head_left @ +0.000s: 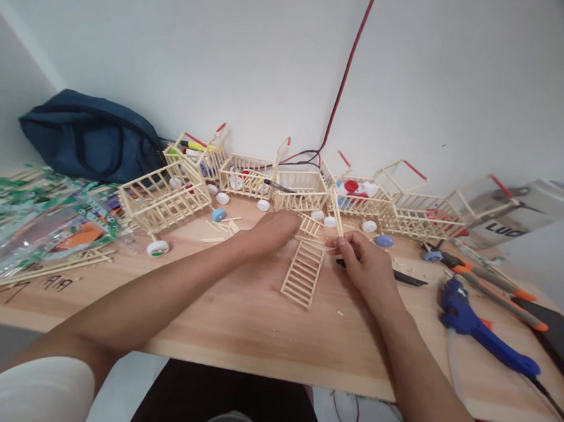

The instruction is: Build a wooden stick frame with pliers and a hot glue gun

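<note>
My right hand (362, 260) is closed in a pinch on thin wooden sticks (338, 214) that point up and away. My left hand (275, 231) reaches in from the other side, fingers curled down and closed. Its fingertips are partly hidden, so what they hold cannot be made out. Between the hands, a ladder-like stick panel (303, 274) lies flat on the table. Just beyond it is a smaller slatted piece (310, 226). A black cutter knife (406, 278) lies partly under my right hand.
Several miniature stick carts (168, 198) with bottle-cap wheels line the wall. A blue glue gun (484, 335) and orange-handled pliers (501, 294) lie at the right. Plastic wrappers (47, 216) and a dark blue bag (95, 136) occupy the left. Short stick offcuts (221, 226) lie scattered.
</note>
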Demonstrator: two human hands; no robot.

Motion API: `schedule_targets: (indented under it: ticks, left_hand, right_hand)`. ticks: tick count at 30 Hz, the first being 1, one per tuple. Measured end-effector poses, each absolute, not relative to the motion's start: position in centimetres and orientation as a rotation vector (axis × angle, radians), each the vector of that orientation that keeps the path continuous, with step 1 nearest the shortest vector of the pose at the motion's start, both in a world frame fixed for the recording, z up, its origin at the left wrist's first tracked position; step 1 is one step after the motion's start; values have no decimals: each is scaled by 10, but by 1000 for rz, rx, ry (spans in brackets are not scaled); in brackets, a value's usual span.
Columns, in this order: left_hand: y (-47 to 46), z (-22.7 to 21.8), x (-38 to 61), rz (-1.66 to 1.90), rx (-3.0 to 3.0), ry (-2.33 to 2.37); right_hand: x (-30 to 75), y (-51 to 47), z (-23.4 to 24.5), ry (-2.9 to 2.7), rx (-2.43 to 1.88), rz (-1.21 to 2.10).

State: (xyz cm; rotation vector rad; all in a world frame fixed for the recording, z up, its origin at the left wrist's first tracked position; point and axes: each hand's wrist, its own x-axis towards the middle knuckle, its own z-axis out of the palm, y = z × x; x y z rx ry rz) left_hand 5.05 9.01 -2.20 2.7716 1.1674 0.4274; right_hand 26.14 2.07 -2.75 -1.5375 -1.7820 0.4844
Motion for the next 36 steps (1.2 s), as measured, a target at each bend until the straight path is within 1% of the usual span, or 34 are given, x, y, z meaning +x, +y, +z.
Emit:
schedule_targets:
  ticks: [3, 7, 10, 14, 18, 24, 28, 31, 36]
  left_hand:
    - [88, -20, 50, 469, 2759, 1140]
    - [85, -11, 41, 494, 2732, 1236]
    - [77, -2, 22, 402, 2723, 1348]
    - [52, 5, -9, 185, 2700, 1438]
    - [19, -1, -30, 85, 2639, 1491]
    - [-29, -15, -31, 133, 2587, 1479]
    - [-53, -14, -21, 90, 2534, 1643]
    - [-61, -16, -22, 174, 2506, 1670]
    - [-60, -13, -49, 562, 2392, 1699]
  right_hand:
    - [261, 20, -28, -1780, -1542, 481]
    - [262, 19, -26, -1779, -1537, 440]
    - [263, 18, -23, -1753, -1532, 439]
    - [263, 17, -21, -1734, -1534, 445]
    - [262, 16, -20, -1742, -1524, 434]
    - [264, 16, -22, -1742, -1513, 418]
    - [259, 11, -19, -1767, -1468, 416]
    - [253, 4, -15, -1795, -1467, 376]
    - [248, -3, -11, -1856, -1422, 392]
